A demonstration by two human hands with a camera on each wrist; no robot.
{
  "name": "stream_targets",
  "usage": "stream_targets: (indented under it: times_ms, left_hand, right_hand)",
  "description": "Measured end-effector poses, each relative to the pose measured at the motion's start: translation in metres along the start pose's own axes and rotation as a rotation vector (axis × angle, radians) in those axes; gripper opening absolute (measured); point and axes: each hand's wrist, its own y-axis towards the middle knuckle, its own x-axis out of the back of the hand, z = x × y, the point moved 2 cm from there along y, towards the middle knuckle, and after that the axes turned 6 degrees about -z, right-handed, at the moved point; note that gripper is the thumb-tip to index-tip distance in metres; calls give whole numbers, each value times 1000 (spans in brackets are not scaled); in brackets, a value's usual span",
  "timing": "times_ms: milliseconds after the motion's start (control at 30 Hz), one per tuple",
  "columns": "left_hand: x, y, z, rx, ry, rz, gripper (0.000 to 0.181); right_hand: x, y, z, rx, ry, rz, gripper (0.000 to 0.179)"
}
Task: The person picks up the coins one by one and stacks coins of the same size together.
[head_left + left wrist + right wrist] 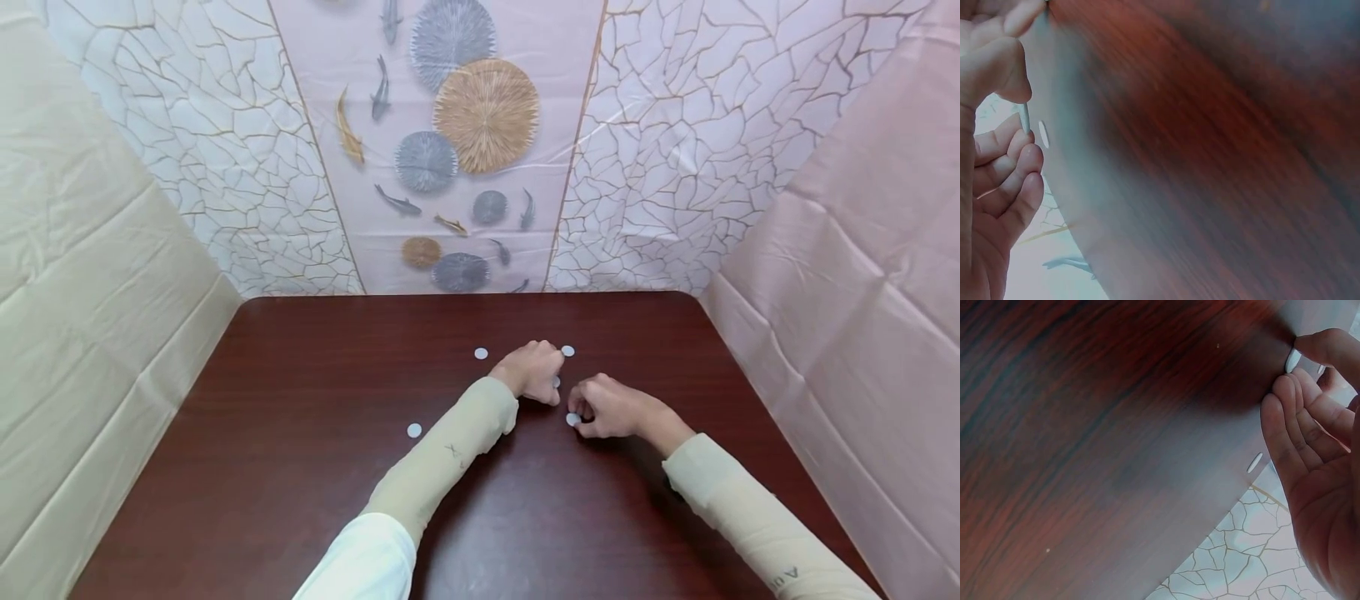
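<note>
Two white discs lie bare left of centre on the dark table (300, 467), at (414, 430) and (481, 353), then the left hand (534, 372) pinches a disc (1024, 118) edge-on, half hidden, and the right hand (609, 407) pinches another disc (572, 419), mostly covered.
</note>
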Motion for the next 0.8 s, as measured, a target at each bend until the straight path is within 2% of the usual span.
stream_targets:
  times_ms: [400,800]
  left_hand:
    - [2,-18,-10,37,-50,12,24]
    - [-3,-30,-25,73,-105,-58,27]
  right_hand:
    - [-1,-1,0,6,6,-28,5]
    - [-2,-1,-3,-6,30,-23,11]
